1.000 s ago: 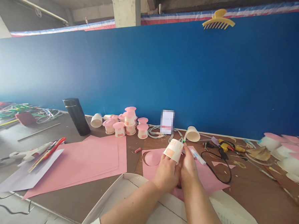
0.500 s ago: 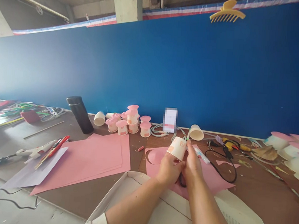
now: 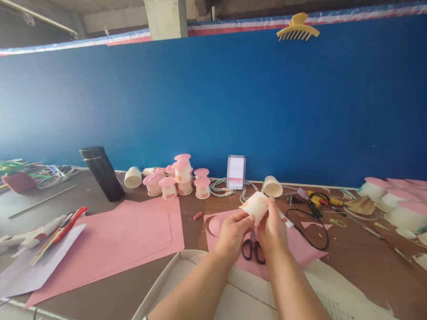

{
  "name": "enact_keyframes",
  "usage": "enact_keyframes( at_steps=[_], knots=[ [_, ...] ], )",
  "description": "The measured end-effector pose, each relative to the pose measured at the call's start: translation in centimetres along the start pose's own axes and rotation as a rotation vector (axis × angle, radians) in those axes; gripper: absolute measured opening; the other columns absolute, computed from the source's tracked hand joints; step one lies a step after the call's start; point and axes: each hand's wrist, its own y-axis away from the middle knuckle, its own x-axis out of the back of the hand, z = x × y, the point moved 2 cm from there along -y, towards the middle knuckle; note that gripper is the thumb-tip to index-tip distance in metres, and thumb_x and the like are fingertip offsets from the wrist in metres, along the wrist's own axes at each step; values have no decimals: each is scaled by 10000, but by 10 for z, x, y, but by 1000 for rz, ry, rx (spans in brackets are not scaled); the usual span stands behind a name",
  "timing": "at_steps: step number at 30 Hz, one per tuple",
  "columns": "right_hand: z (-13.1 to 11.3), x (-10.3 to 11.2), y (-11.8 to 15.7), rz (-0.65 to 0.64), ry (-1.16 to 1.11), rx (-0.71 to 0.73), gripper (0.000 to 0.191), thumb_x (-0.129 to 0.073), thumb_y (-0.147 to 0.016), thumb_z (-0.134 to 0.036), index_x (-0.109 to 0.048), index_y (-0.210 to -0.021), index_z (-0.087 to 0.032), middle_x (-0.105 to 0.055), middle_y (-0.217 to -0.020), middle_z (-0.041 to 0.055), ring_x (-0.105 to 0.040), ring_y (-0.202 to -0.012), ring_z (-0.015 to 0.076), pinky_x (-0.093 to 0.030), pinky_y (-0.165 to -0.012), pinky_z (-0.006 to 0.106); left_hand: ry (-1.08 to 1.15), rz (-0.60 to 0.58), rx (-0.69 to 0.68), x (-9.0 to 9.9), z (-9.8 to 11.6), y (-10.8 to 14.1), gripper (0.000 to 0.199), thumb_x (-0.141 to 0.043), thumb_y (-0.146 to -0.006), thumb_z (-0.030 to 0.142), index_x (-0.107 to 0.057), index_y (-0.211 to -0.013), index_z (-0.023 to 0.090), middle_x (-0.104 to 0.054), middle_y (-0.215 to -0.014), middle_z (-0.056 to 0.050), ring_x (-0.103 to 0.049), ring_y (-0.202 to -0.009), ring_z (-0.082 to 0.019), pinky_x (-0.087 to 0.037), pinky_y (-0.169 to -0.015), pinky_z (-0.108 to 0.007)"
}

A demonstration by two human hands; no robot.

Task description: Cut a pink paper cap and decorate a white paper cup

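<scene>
Between both hands I hold a white paper cup [image 3: 254, 207], tilted, with an orange window and patch drawn on its side. My left hand [image 3: 233, 232] grips its lower left rim with thumb and fingers. On the right side, my right hand [image 3: 273, 225] is closed around it. Black-handled scissors [image 3: 253, 252] lie just below the hands on a pink paper sheet [image 3: 298, 248]. A cut pink paper circle [image 3: 215, 224] sits left of my left hand. The white glue stick or marker [image 3: 287, 221] is partly hidden behind my right hand.
Paper cups with pink round tops [image 3: 169, 186] stand along the blue wall, more at right [image 3: 408, 203]. At left are a black bottle [image 3: 103, 173], pink sheets [image 3: 134, 237], a red cutter [image 3: 65, 228] and a glue gun [image 3: 34, 232]. A white box lid [image 3: 194, 257] lies in front.
The cup has been tipped further over in my hands. The scissors below the hands have come into fuller view. The camera view has turned slightly right.
</scene>
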Motion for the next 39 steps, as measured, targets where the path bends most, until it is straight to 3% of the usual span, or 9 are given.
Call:
enact_keyframes(
  at_steps=[4, 7, 10, 14, 18, 25, 30, 39],
  knots=[
    [-3, 2, 2, 57, 129, 71, 439, -599, -717, -596, -553, -874, -189, -664, -724, 33, -651, -706, 198, -516, -577, 273, 133, 62, 85, 2, -1, -2, 274, -780, -617, 303, -702, -781, 98, -627, -760, -52, -568, -682, -100, -467, -718, -232],
    [-9, 6, 2, 143, 266, 177, 506, -538, -766, -600, -550, -1073, -199, -672, -887, 49, -645, -817, 189, -517, -647, 272, 222, 145, 101, 5, 5, -3, 245, -798, -592, 267, -663, -702, 93, -585, -684, -25, -554, -636, -76, -480, -678, -201],
    [-22, 4, 10, 196, 411, 385, 529, -451, -822, -596, -537, -1201, -237, -630, -1052, 56, -612, -923, 174, -502, -746, 287, 278, 260, 78, 9, 14, -6, 238, -798, -583, 230, -644, -706, 95, -573, -679, -20, -561, -638, -73, -488, -670, -191],
    [-33, -8, 33, -10, 595, 529, 399, -505, -834, -512, -639, -1061, -212, -661, -920, 56, -620, -820, 171, -485, -765, 315, 262, 349, 50, 14, 18, -9, 279, -798, -576, 237, -655, -772, 98, -592, -712, -28, -575, -666, -81, -461, -649, -194],
    [-35, -17, 53, -200, 719, 749, 267, -545, -828, -414, -661, -953, -208, -671, -920, 75, -618, -852, 204, -486, -758, 330, 179, 302, -20, 16, 16, -10, 323, -762, -631, 334, -688, -844, 103, -624, -769, -60, -584, -728, -117, -452, -710, -245],
    [-27, -13, 48, -197, 734, 638, 239, -597, -793, -409, -616, -902, -197, -654, -833, 62, -615, -745, 184, -496, -641, 300, 26, 255, -61, 14, 17, -12, 331, -705, -677, 377, -701, -843, 90, -631, -768, -90, -582, -768, -170, -457, -747, -305],
    [-25, -14, 46, -230, 713, 627, 234, -622, -785, -401, -580, -882, -193, -626, -780, 45, -597, -670, 159, -488, -562, 268, -28, 211, -88, 10, 20, -12, 323, -688, -692, 387, -716, -854, 109, -639, -760, -79, -594, -767, -181, -466, -742, -309],
    [-25, -16, 47, -245, 734, 663, 217, -604, -790, -407, -570, -839, -198, -623, -758, 40, -596, -653, 154, -489, -556, 258, 36, 169, -94, 4, 26, -8, 332, -722, -666, 386, -731, -857, 114, -685, -786, -87, -637, -785, -201, -481, -819, -346]
  ],
)
